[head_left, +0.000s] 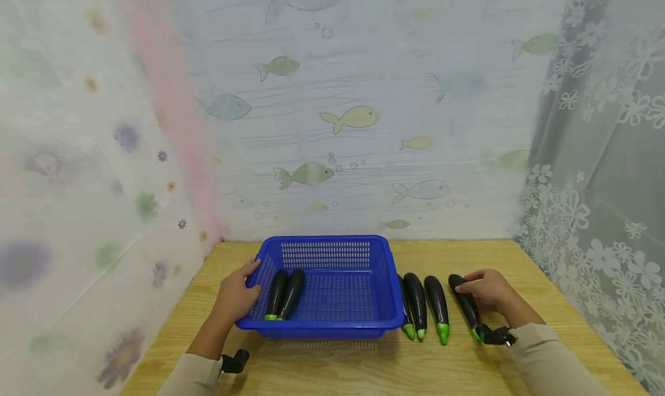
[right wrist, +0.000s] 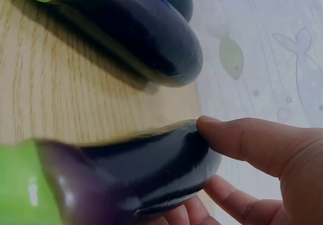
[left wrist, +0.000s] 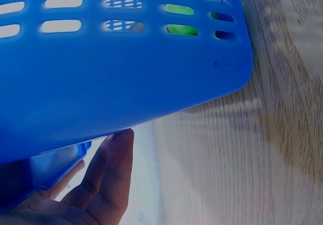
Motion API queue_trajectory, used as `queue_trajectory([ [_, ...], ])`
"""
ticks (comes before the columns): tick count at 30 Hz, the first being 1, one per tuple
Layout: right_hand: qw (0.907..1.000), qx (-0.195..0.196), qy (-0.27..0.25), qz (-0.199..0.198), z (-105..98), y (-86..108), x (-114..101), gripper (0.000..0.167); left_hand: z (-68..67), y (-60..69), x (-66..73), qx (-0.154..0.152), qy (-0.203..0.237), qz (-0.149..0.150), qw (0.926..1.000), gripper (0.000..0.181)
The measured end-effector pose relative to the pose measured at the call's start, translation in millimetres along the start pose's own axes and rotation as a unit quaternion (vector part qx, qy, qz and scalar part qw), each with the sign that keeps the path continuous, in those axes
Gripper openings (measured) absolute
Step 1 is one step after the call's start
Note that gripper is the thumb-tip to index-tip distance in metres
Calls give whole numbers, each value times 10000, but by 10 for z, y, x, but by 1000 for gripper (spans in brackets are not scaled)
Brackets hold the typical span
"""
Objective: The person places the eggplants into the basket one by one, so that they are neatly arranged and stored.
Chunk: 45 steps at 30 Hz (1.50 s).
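Observation:
A blue plastic basket (head_left: 332,325) with slotted walls stands on the table, two eggplants (head_left: 292,295) side by side at its left end. My left hand (head_left: 236,292) grips the basket's left rim; its fingers (left wrist: 117,169) bear on the outside of the wall in the left wrist view. Out to the right, my right hand (head_left: 486,287) holds a dark eggplant (head_left: 467,303) near its rounded end, thumb on one side and fingers on the other. The held eggplant's green stem end (right wrist: 25,184) points toward the near edge.
Between the basket and the right hand lie three more eggplants (head_left: 436,303), green ends toward me, the leftmost partly hidden by the basket. The wooden table (head_left: 322,367) meets a fish-patterned curtain (head_left: 358,171) at the back, with more curtains at both sides.

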State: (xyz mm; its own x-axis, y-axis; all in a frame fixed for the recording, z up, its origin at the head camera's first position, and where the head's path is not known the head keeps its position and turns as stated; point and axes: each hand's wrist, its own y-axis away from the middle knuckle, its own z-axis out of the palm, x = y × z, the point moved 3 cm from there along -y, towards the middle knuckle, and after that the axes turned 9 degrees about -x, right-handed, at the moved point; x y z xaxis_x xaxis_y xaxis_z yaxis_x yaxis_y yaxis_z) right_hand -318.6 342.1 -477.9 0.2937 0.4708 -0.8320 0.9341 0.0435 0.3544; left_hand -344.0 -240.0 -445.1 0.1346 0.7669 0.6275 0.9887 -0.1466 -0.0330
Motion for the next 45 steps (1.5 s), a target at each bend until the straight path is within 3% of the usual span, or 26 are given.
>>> queue_trajectory([
  [22,9999,6,82,110,-22,-5,53,77,-4,7,9,36,-17,39,10000,67],
  [45,9995,-136,-204,-204,41,81,-229,81,-2,2,6,74,-8,53,10000,67],
])
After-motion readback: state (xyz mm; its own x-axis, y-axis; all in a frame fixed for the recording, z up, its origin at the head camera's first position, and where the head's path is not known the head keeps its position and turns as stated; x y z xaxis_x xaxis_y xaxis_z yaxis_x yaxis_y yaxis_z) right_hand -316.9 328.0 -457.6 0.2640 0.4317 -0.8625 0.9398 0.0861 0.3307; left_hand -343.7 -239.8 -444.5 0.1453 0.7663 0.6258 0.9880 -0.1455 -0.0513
